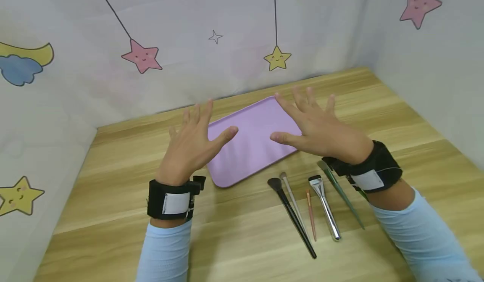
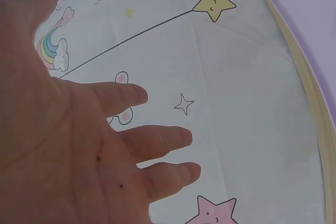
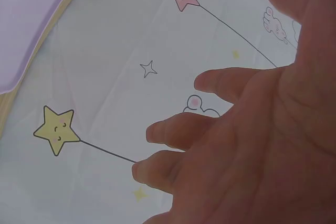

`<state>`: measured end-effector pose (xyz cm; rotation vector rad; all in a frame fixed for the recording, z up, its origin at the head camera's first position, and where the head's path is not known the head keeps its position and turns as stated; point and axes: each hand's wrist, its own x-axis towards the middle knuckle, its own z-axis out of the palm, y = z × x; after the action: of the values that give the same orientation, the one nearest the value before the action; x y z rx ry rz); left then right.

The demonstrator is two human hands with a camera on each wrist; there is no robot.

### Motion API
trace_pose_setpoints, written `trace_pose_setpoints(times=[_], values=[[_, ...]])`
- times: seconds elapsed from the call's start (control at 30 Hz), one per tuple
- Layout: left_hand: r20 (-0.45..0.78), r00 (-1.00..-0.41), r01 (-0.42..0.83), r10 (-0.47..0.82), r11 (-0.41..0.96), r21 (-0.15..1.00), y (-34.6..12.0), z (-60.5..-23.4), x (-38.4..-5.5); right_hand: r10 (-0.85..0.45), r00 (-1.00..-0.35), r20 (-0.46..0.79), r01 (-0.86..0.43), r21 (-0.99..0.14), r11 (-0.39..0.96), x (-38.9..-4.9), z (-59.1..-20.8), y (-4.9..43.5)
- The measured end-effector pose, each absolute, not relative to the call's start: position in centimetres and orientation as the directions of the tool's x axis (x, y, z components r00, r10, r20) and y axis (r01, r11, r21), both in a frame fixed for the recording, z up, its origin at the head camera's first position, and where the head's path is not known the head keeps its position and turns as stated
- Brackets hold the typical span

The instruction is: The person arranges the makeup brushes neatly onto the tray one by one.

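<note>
In the head view my left hand (image 1: pixel 193 143) is held up with its fingers spread, over the left end of a purple tray (image 1: pixel 249 139). My right hand (image 1: pixel 321 130) is likewise spread, above the tray's right end, and hides part of it. Neither hand holds anything. Nearer to me on the table lie a black makeup brush (image 1: pixel 293 219), a thin pale brush (image 1: pixel 293 196), a small pink brush (image 1: pixel 311 214), a silver flat brush (image 1: pixel 327 210) and a green brush (image 1: pixel 344 196) whose upper part is close below my right wrist.
The wooden table (image 1: pixel 124 189) meets a white cloth backdrop (image 1: pixel 181 21) printed with stars at its back edge. More of the backdrop stands at both sides. Each wrist wears a black strap (image 1: pixel 170 200) with a camera.
</note>
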<state>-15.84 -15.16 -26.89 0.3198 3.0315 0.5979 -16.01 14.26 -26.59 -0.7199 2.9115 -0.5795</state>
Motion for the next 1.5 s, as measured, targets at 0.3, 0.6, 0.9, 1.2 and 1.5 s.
trace_pose_setpoints(times=[0.3, 0.6, 0.9, 1.2, 1.5], values=[[-0.015, -0.975, 0.199, 0.222, 0.9, 0.388, -15.3, -28.7, -16.0, -0.477, -0.879, -0.008, -0.436, -0.393, 0.81, -15.9, -26.8, 14.6], [-0.027, -0.973, 0.199, 0.229, 0.893, 0.404, -15.4, -30.2, -16.9, -0.46, -0.885, -0.067, -0.397, -0.406, 0.823, -16.0, -26.9, 15.1], [-0.082, -0.979, 0.137, 0.187, 0.899, 0.416, -16.8, -31.7, -18.0, -0.451, -0.886, -0.111, -0.374, -0.405, 0.835, -16.1, -27.4, 15.1], [-0.171, -0.978, 0.042, 0.116, 0.921, 0.387, -18.0, -33.3, -18.7, -0.493, -0.865, -0.089, -0.424, -0.393, 0.816, -16.4, -28.0, 15.0], [-0.284, -0.958, -0.062, 0.043, 0.935, 0.35, -18.6, -34.4, -19.2, -0.524, -0.848, -0.084, -0.445, -0.424, 0.788, -16.6, -28.3, 15.1]])
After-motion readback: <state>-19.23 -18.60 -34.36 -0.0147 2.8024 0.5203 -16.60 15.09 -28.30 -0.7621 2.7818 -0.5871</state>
